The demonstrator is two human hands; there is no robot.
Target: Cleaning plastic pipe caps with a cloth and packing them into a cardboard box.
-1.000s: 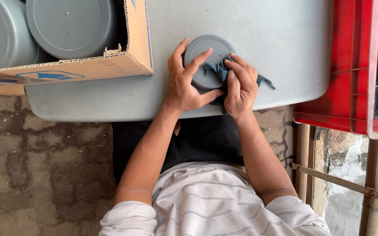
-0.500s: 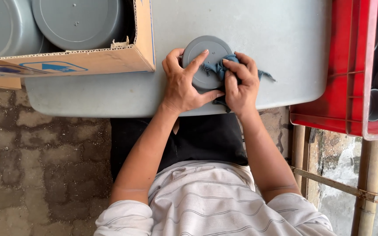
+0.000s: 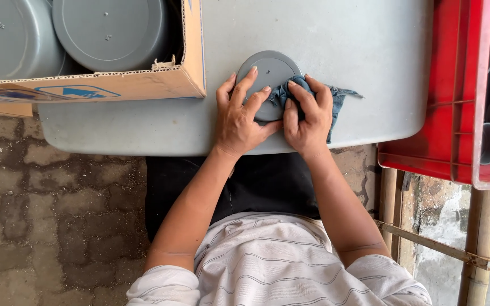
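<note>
Wiping in progress, judged unfinished: left hand (image 3: 239, 116) lies flat, fingers spread, pinning the grey round lid (image 3: 267, 71) on the table (image 3: 364, 51), right hand (image 3: 307, 116) clamped on a blue rag (image 3: 336, 102) against its edge; more grey pieces in cardboard box (image 3: 114, 85) and red crate (image 3: 455, 85).

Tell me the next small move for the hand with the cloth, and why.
Probably slide the right hand and its blue cloth leftward across the grey round lid. The cloth sits bunched at the lid's right edge, while the left hand pins the lid on the table.
</note>
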